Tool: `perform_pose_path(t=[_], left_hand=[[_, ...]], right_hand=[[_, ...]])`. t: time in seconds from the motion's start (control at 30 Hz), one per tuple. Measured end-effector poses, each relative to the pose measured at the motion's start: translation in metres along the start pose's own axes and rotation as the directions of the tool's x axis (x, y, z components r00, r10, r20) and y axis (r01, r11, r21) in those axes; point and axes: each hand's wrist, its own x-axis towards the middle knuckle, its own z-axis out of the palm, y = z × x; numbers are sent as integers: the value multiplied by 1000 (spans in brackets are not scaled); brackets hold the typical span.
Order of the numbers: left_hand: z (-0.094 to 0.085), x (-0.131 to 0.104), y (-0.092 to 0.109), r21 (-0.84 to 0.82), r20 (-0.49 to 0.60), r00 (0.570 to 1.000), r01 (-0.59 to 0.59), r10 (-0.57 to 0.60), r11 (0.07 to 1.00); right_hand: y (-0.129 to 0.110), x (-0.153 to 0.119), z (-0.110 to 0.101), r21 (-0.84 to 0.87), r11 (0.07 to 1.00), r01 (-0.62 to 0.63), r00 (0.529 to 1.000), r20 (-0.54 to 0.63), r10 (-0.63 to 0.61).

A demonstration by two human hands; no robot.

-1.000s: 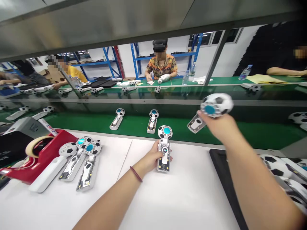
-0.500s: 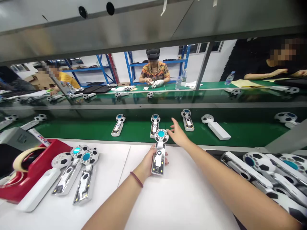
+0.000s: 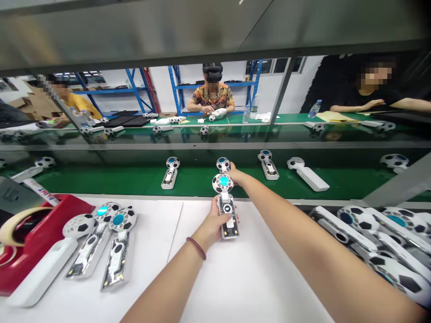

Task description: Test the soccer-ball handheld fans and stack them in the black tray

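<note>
My left hand (image 3: 215,220) is wrapped round a football-headed device (image 3: 230,226) with a clear body, its thumb across the front. The device stands nearly upright over the white table. Just behind it, my right hand (image 3: 235,174) touches the side of another football-headed device (image 3: 222,163) on the green belt; its fingertips and the lower body of that device are largely hidden. Similar devices lie on the belt to the left (image 3: 169,178) and to the right (image 3: 270,169), beside a white-backed one (image 3: 313,178).
Three devices, one of them white-backed (image 3: 43,271), lie left on the white table (image 3: 158,269) beside a red tape dispenser (image 3: 50,235). More devices (image 3: 357,233) are piled at the right. A metal post (image 3: 400,179) crosses the right side. People sit beyond the belt.
My right hand has moved left and closed in on the belt device behind the held one. My left thumb has come onto the front of the held device. The view has shifted slightly.
</note>
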Motion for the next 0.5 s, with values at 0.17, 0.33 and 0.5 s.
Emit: perform_pose_path(t=[0.17, 0.33, 0.5], left_hand=[[3, -1, 2, 46, 2, 998, 60, -60, 997], [0, 0, 2, 33, -39, 999, 36, -34, 999], [-1, 0, 3, 46, -26, 998, 54, -53, 997]], right_hand=[[-7, -52, -35, 229, 973, -36, 999, -28, 44], [-8, -126, -57, 465, 885, -36, 999, -15, 48], [10, -171, -62, 692, 718, -77, 996, 26, 82]])
